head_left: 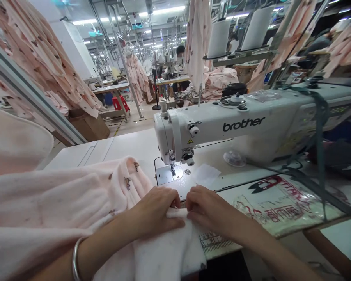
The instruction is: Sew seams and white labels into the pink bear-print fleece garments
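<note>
Pale pink fleece fabric [76, 195] with small brown prints spreads over the left of the table and hangs off its front edge. My left hand [159, 208], with a silver bangle on the wrist, is closed on the fabric's upper edge. Beside it, my right hand [203, 205] pinches the same edge, a small gap between the two. Both are just in front of the needle plate [165, 175] of a white sewing machine [213, 121]. The presser foot [173, 168] stands over the plate with no fabric under it.
A white scrap [207, 174] and a round clear bobbin case [234, 158] lie right of the needle. Printed plastic and a ruler strip [216, 241] cover the front edge. Thread cones [219, 39] stand behind. Pink garments [43, 50] hang at left, above a cardboard box [87, 124].
</note>
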